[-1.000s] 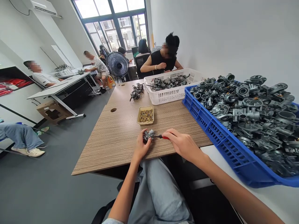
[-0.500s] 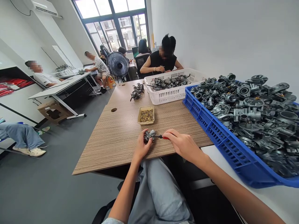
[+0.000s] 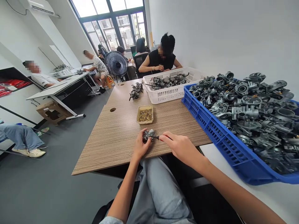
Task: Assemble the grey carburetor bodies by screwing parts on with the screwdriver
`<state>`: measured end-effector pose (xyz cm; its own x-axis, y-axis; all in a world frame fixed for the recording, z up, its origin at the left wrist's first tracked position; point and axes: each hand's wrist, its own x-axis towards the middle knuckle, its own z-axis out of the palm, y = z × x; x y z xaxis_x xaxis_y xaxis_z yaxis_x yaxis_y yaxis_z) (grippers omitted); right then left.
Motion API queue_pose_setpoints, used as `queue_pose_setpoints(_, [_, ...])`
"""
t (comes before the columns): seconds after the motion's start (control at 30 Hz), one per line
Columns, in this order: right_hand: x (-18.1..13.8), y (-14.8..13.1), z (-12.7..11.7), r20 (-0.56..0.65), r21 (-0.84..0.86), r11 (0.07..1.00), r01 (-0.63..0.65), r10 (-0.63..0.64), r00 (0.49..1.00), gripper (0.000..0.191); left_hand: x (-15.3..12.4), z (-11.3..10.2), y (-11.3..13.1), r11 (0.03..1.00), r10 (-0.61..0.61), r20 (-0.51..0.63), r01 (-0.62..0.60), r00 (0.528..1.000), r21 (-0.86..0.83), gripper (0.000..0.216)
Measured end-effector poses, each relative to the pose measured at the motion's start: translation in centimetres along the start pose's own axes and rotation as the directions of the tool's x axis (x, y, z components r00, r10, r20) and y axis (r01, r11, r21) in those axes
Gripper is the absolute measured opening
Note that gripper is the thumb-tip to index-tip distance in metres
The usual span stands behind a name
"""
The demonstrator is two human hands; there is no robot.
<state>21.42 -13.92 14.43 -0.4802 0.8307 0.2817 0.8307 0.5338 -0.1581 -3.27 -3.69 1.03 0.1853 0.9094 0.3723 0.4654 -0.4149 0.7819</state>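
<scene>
My left hand (image 3: 141, 145) is closed around a small grey metal carburetor (image 3: 149, 133) just above the table's near edge. In my right hand (image 3: 178, 146) is a screwdriver (image 3: 157, 137) with a dark shaft; the fingers wrap its handle and hide most of it. The screwdriver's tip meets the right side of the carburetor, though the exact contact spot is too small to make out. Just beyond the carburetor stands a small tan tray (image 3: 145, 122) filled with brass-coloured small parts.
On the right, a blue basket (image 3: 217, 138) is heaped with metal carburetor bodies. Behind it a white basket (image 3: 168, 95) holds more of them. Several carburetors (image 3: 135, 91) lie on the wooden table (image 3: 105, 140). A co-worker (image 3: 163, 56) sits across, near a fan (image 3: 116, 63).
My right hand has shifted slightly left with the screwdriver, and its grip has turned a little. The left hand still holds the carburetor. The whole view has moved slightly.
</scene>
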Motion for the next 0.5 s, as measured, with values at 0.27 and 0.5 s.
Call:
queue_pose_setpoints(0.27, [0.02, -0.46, -0.16, 0.01, 0.001, 1.0, -0.03, 0.03, 0.999, 0.05, -0.05, 0.0, -0.01, 1.0, -0.008, 0.0, 0.008, 1.0, 0.001, 0.055])
queue_pose_setpoints(0.5, [-0.08, -0.68, -0.15, -0.005, -0.014, 0.999, -0.038, 0.037, 0.999, 0.051, -0.04, 0.03, 0.02, 1.0, -0.01, -0.013, 0.01, 1.0, 0.0, 0.055])
